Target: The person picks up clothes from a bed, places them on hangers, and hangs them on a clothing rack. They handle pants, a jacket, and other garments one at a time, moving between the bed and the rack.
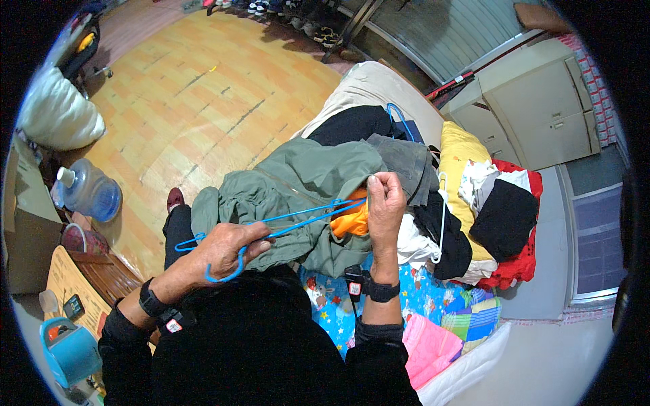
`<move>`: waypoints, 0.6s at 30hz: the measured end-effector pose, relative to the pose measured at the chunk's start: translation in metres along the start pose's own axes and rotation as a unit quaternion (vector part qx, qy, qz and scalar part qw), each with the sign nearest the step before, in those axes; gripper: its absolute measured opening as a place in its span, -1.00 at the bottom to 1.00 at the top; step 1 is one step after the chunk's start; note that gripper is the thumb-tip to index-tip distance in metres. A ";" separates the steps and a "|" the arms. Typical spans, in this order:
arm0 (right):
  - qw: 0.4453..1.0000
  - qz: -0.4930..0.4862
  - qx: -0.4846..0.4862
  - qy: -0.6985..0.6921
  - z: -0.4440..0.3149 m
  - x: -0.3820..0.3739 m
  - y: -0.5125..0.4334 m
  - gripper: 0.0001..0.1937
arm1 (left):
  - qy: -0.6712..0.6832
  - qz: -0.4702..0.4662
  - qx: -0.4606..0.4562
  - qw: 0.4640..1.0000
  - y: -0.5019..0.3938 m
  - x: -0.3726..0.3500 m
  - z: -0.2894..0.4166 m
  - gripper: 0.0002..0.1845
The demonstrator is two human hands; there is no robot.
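My left hand [226, 248] grips a blue plastic clothes hanger [299, 226] close to its hook, which curls below the fingers. The hanger stretches rightward over a grey-green garment [304, 157] lying across my lap. With thumb and fingers pinched, my right hand [386, 203] holds an edge of this garment. The hanger's far end reaches the opening beside that hand. Bright orange fabric [350, 221] shows within the opening; whether it is lining or a separate piece, I cannot tell. A dark grey folded garment [406, 162] lies just beyond my right hand.
Black clothing [350, 124] with another blue hanger [398, 119] lies on the bed. A white hanger [442, 218], yellow bedding [452, 177] and folded black cloth [505, 218] are at right. A water jug [94, 193] and a wooden table [76, 284] stand left.
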State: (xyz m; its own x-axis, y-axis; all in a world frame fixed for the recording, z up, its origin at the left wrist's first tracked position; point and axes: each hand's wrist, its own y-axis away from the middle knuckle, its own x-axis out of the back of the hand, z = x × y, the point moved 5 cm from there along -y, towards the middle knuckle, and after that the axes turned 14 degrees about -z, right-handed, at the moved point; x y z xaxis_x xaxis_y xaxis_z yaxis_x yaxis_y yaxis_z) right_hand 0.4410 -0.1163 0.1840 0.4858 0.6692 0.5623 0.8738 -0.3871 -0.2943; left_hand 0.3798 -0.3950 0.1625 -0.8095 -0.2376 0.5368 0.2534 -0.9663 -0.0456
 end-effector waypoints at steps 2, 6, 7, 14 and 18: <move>1.000 0.007 0.018 0.011 -0.011 -0.005 0.001 -0.83 | -0.006 0.002 0.035 0.999 -0.007 0.000 0.000 -0.85; 1.000 -0.010 0.010 -0.018 -0.027 -0.017 0.009 -0.84 | 0.036 0.040 0.037 0.998 -0.022 -0.001 0.009 -0.76; 1.000 -0.019 0.019 -0.015 -0.033 -0.024 0.012 -0.87 | 0.056 0.053 0.045 0.996 -0.026 0.000 0.010 -0.74; 0.997 -0.026 0.058 -0.052 -0.064 -0.061 0.026 -0.90 | 0.123 0.111 0.031 0.986 -0.038 0.009 0.025 -0.62; 0.996 0.026 0.031 -0.086 -0.052 -0.037 0.009 -0.85 | 0.097 0.073 -0.004 0.993 -0.026 0.012 0.034 -0.62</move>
State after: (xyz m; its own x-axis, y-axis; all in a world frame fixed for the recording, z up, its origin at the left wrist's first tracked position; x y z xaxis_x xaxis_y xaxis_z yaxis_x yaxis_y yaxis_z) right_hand 0.4301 -0.1781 0.2007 0.5216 0.7499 0.4070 0.8447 -0.3866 -0.3701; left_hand 0.3817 -0.3695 0.1986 -0.8516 -0.3883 0.3521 0.3711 -0.9210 -0.1182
